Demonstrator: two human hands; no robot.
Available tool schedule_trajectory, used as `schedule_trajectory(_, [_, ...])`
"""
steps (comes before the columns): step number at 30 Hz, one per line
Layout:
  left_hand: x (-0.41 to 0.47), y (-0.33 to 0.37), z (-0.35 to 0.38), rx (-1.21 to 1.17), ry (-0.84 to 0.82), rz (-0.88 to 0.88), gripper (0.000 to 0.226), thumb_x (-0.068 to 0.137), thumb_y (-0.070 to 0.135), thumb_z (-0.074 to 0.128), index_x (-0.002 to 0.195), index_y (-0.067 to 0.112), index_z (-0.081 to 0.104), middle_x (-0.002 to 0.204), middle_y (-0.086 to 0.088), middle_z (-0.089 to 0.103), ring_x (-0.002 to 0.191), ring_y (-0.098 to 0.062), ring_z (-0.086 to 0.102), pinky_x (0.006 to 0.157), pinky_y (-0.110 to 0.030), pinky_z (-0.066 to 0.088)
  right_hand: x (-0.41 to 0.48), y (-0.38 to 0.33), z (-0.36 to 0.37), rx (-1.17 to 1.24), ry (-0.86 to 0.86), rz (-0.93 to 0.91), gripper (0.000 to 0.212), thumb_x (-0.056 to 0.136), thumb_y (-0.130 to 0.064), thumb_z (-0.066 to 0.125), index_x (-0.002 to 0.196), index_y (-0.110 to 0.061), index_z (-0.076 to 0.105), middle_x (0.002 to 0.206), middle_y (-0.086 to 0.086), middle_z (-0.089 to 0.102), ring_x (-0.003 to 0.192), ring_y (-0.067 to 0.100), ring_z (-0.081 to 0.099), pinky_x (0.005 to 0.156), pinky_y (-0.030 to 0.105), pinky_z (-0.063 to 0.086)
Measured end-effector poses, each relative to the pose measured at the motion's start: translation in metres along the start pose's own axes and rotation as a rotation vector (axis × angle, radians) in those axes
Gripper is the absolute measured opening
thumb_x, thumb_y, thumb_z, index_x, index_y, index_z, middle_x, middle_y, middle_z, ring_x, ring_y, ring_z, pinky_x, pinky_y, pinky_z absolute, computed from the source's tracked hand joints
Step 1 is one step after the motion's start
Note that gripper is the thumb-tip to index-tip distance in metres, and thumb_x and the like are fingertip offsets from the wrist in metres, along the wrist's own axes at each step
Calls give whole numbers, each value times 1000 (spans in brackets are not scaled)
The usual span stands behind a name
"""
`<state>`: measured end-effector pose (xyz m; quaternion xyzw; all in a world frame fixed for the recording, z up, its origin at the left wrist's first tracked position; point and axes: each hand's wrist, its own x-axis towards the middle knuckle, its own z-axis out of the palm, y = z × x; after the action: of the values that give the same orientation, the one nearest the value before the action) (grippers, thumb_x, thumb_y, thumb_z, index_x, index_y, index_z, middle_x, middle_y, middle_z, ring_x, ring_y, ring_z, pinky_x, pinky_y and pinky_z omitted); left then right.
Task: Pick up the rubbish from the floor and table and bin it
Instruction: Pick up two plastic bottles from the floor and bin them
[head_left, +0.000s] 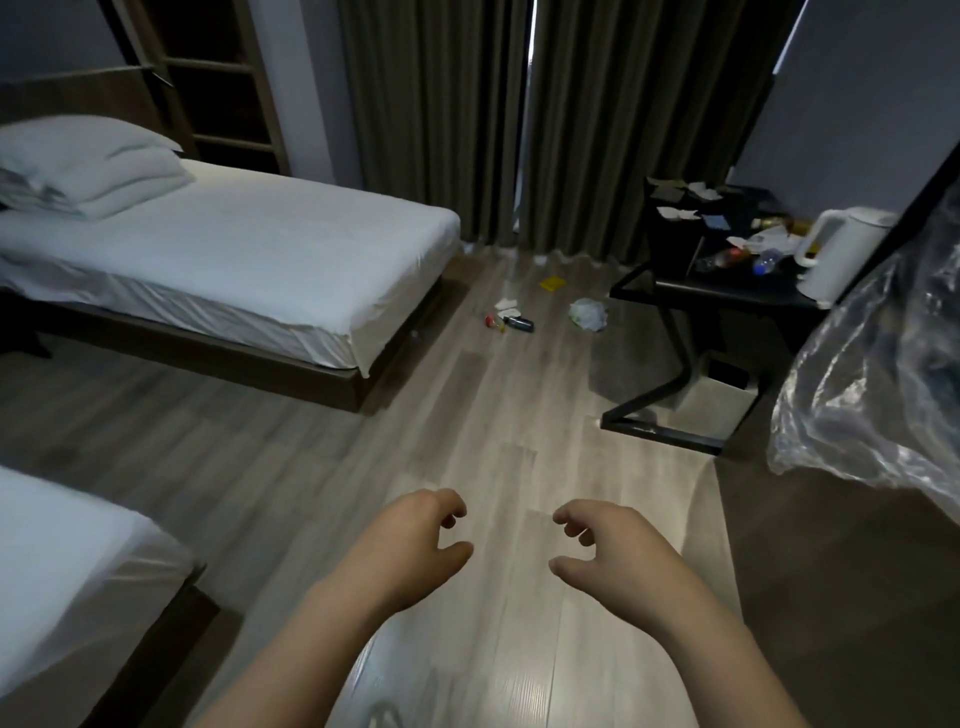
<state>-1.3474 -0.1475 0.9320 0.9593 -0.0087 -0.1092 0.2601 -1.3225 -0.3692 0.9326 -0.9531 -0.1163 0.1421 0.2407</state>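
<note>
At lower centre of the frame, left hand and right hand hang loosely curled, holding nothing. Floor rubbish lies upper centre, well apart from them; more litter sits on the table, upper right. Judged step: approach, nothing collected. Next move calls for walking closer and stooping. The likely bin is partly hidden under the table; small items are indistinct.

No text, label, brand, number or sign shows clearly enough to be read anywhere in the room.
</note>
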Motion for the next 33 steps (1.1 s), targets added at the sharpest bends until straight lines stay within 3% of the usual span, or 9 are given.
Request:
schedule_trajectory(18, [293,-104,-130,-3,-44,65,41,88,40,60,126,27,52,120,9,59,103,-8,56,82,-20,46,297,-59,-42,-9,32,125,43,79,-39,64,121,-32,56,103,-17,57,93,0,54,76,17,43])
schedule_trajectory(25, [395,-112,-145,-1,-118,89,42,88,41,59,127,29,51,121,11,57,106,-7,55,87,-21,47,395,-41,-61,-1,31,172,45,79,-39,65,122,-31,56,102,-16,56,92,2,55,76,16,43])
schedule_trajectory(33, [545,-87,-177,71,-80,85,41,88,39,58,127,27,52,121,10,58,107,-6,55,87,-18,44,542,-3,-115,24,40,143,46,80,-41,65,124,-30,55,108,-15,57,96,4,55,81,20,45])
